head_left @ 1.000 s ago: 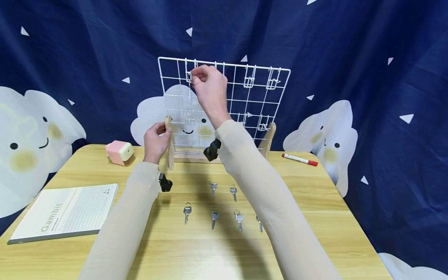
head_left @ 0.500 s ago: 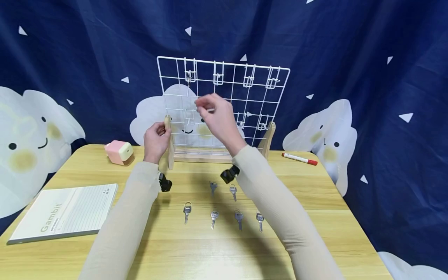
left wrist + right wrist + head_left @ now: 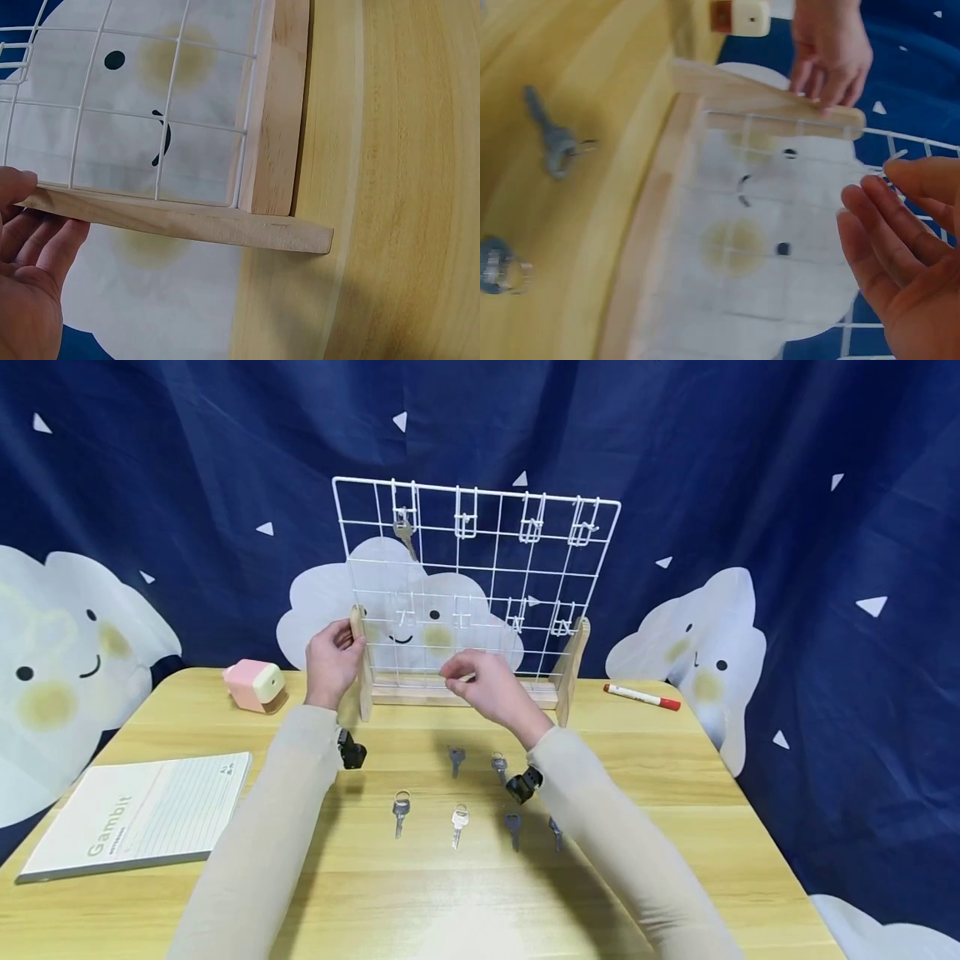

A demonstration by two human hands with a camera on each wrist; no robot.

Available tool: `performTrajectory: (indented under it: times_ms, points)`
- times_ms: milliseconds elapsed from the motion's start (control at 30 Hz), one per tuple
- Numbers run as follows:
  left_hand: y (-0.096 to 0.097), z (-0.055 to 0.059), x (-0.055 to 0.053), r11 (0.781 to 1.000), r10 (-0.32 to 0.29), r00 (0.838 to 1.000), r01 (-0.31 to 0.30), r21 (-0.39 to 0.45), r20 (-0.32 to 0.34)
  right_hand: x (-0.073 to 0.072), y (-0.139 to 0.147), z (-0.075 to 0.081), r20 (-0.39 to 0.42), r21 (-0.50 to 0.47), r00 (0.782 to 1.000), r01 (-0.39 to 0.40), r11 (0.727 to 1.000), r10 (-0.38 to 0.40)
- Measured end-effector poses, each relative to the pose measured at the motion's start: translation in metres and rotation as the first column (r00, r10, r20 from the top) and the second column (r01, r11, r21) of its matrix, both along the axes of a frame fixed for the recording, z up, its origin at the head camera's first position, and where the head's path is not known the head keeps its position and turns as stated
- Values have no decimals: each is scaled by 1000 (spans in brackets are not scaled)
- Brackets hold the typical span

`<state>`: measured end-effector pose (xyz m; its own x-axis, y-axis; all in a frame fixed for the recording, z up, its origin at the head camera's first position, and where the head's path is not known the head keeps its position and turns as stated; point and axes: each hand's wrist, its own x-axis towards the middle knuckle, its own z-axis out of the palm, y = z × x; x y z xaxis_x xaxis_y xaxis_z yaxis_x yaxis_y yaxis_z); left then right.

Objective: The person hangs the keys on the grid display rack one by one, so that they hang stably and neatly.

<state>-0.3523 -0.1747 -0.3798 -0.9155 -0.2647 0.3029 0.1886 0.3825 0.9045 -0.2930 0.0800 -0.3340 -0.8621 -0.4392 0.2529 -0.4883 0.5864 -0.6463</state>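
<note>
Status change: my right hand has moved down and away from the upper-left hook and now hangs in front of the lower part of the wire grid. 1 key remains on that hook, tilted, with nothing supporting it from below. I judge this hanging step complete and my right hand free for other work.

Grip, right: fingers loosely bent, thumb apart from the fingertips, nothing visible between them. Grip, left: my left hand pinches the wooden upright at the side of the grid, thumb on 1 face, fingers on the opposite face. It has not shifted; I judge that it steadies the stand.

Key location: besides the hung unit, 6 loose keys are visible on the tabletop, 2 in the far row and 4 in the near row. The other 3 upper hooks show no key.

Markings: the notebook at left reads "Gambit", with "NOTEBOOK" in smaller type; its corner mark is too small to confirm. Any print on the red-capped marker is illegible.
</note>
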Motion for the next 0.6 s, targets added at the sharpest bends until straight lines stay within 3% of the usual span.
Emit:
performTrajectory:
  times_ms: [600]
  points:
    - [0, 1, 0, 1000, -4, 1000, 4, -10, 8, 1, 22, -64, 177, 33, 984, -36, 999, 29]
